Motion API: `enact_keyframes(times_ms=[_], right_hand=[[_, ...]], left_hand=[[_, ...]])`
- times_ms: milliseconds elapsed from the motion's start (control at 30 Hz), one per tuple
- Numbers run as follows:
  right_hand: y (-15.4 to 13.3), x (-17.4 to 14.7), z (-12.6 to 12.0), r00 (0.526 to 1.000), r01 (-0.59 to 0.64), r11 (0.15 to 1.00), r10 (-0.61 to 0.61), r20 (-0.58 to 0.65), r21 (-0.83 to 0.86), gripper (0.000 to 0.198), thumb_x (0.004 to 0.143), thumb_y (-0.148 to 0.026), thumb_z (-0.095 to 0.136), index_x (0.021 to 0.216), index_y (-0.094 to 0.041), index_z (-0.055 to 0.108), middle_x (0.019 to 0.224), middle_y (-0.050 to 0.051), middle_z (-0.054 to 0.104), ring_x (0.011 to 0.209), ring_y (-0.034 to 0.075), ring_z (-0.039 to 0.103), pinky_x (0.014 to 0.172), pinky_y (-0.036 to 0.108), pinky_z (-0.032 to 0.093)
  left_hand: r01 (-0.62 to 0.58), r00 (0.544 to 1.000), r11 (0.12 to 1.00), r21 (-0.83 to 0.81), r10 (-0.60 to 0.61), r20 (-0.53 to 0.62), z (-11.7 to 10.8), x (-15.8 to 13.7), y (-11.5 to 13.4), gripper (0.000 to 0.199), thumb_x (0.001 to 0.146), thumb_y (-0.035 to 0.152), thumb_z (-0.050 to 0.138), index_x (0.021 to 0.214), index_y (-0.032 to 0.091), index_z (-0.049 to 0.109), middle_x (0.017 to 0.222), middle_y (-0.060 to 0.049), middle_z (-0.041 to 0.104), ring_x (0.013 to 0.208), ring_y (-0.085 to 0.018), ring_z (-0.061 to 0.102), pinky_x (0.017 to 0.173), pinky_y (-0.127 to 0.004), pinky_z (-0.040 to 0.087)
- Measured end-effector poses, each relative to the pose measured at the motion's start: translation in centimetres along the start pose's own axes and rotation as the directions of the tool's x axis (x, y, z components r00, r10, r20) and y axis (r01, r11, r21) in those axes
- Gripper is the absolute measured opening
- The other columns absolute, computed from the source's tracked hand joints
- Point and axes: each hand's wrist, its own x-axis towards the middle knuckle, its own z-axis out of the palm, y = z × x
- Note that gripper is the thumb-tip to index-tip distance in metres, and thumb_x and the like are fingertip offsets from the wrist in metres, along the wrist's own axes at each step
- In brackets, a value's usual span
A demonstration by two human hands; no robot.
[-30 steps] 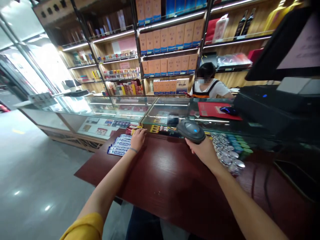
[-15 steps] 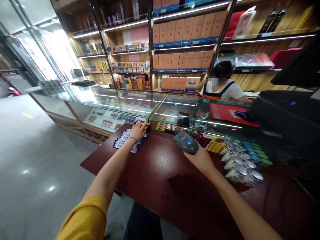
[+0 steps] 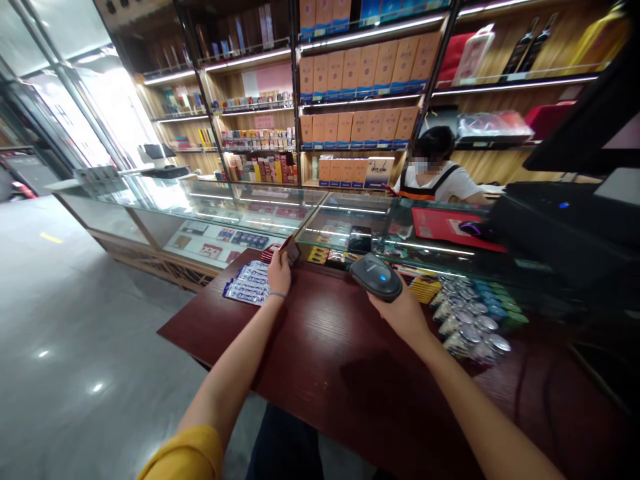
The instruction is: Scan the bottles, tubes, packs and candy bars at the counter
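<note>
My left hand is closed on a thin, flat packet with a dark red edge, tilted up near the display case; its kind is not clear. Beneath and beside that hand, blue-and-white packets lie overlapping on the dark red wooden counter. Red-and-white packs sit just behind them. In my right hand is a black barcode scanner with a blue light on top, held above the counter and pointing toward the glass case.
Small jars with silver lids stand in rows at the right, beside yellow packs. Behind runs a glass display case, with a red mat and mouse on it. A person sits behind it. A dark monitor overhangs the right.
My left hand has lifted a thin red-edged packet from the pile's far end and tilted it upright. The scanner stays in my right hand, almost unmoved. The view has shifted slightly.
</note>
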Motion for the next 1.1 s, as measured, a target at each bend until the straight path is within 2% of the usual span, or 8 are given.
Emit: enact_keyframes(times_ms=[67, 133, 200, 267, 533, 767, 1000, 1100], right_hand=[[-0.2, 0.0, -0.4, 1.0, -0.011, 1.0, 0.011, -0.005, 0.009, 0.05, 0.08, -0.043, 0.068, 0.125, -0.027, 0.055, 0.087, 0.003, 0.075, 0.073, 0.026, 0.074, 0.063, 0.032, 0.054], [-0.5, 0.0, -0.7, 1.0, -0.011, 1.0, 0.011, 0.02, 0.003, 0.048, 0.08, -0.042, 0.068, 0.123, -0.028, 0.054, 0.086, 0.002, 0.075, 0.069, 0.024, 0.072, 0.06, 0.031, 0.053], [-0.9, 0.0, -1.0, 0.998, -0.006, 0.999, 0.008, 0.066, -0.033, 0.047, 0.079, -0.041, 0.068, 0.122, -0.03, 0.053, 0.088, 0.002, 0.075, 0.073, 0.025, 0.073, 0.062, 0.031, 0.053], [-1.6, 0.0, -1.1, 0.993, -0.008, 0.995, 0.02, 0.12, -0.099, 0.049, 0.078, -0.04, 0.07, 0.123, -0.03, 0.053, 0.091, 0.003, 0.076, 0.08, 0.028, 0.075, 0.065, 0.032, 0.052], [-3.6, -0.4, -0.3, 0.92, -0.015, 0.899, 0.185, 0.347, -0.438, 0.052, 0.08, -0.036, 0.067, 0.129, -0.025, 0.054, 0.101, 0.01, 0.078, 0.096, 0.038, 0.074, 0.074, 0.037, 0.049], [-3.0, -0.2, -0.5, 0.921, -0.042, 0.918, 0.188, 0.341, -0.394, 0.05, 0.079, -0.038, 0.068, 0.125, -0.024, 0.056, 0.104, 0.011, 0.078, 0.103, 0.037, 0.073, 0.081, 0.039, 0.051], [-3.7, 0.2, -2.0, 0.931, -0.08, 0.937, 0.192, 0.311, -0.34, 0.05, 0.078, -0.034, 0.069, 0.124, -0.026, 0.053, 0.101, 0.008, 0.076, 0.098, 0.034, 0.074, 0.078, 0.037, 0.051], [-3.8, 0.4, -3.4, 0.957, -0.097, 0.958, 0.165, 0.24, -0.27, 0.047, 0.078, -0.036, 0.07, 0.121, -0.026, 0.055, 0.1, 0.007, 0.076, 0.093, 0.032, 0.073, 0.075, 0.036, 0.051]], left_hand=[[0.245, 0.964, 0.869, -0.429, -0.266, 0.013, 2.0, -2.0, 0.5, 0.018, 0.101, 0.036, 0.056, 0.106, 0.022, 0.065, 0.102, -0.007, 0.073, 0.09, -0.019, 0.071, 0.089, -0.036, 0.056], [0.406, 0.897, 0.589, -0.699, -0.402, 0.182, 3.6, -3.8, 0.7, 0.019, 0.102, 0.036, 0.053, 0.11, 0.022, 0.064, 0.108, -0.007, 0.073, 0.091, -0.018, 0.072, 0.093, -0.04, 0.057], [0.478, 0.846, 0.39, -0.787, -0.447, 0.291, 4.4, -5.2, 0.7, 0.02, 0.103, 0.035, 0.054, 0.113, 0.022, 0.064, 0.113, -0.008, 0.073, 0.097, -0.018, 0.073, 0.098, -0.041, 0.056], [0.515, 0.819, 0.316, -0.797, -0.455, 0.349, 4.6, -6.1, 0.5, 0.021, 0.103, 0.034, 0.053, 0.115, 0.022, 0.065, 0.117, -0.009, 0.072, 0.101, -0.018, 0.073, 0.102, -0.042, 0.055], [0.539, 0.812, 0.309, -0.784, -0.439, 0.385, 4.3, -6.5, 0.4, 0.031, 0.106, 0.035, 0.046, 0.131, 0.024, 0.061, 0.133, -0.011, 0.068, 0.114, -0.019, 0.07, 0.107, -0.043, 0.054], [0.543, 0.828, 0.311, -0.78, -0.353, 0.436, 4.2, -6.9, 0.6, 0.036, 0.106, 0.036, 0.047, 0.14, 0.028, 0.056, 0.148, -0.012, 0.058, 0.128, -0.021, 0.063, 0.112, -0.043, 0.05], [0.555, 0.819, 0.348, -0.755, -0.384, 0.426, 4.5, -6.5, -0.4, 0.024, 0.101, 0.022, 0.055, 0.124, 0.028, 0.062, 0.121, -0.006, 0.072, 0.098, -0.015, 0.072, 0.105, -0.043, 0.053], [0.558, 0.828, 0.377, -0.739, -0.317, 0.464, 4.5, -6.6, -0.6, 0.028, 0.093, 0.015, 0.065, 0.118, 0.027, 0.063, 0.114, -0.003, 0.074, 0.099, -0.014, 0.071, 0.105, -0.041, 0.053]])
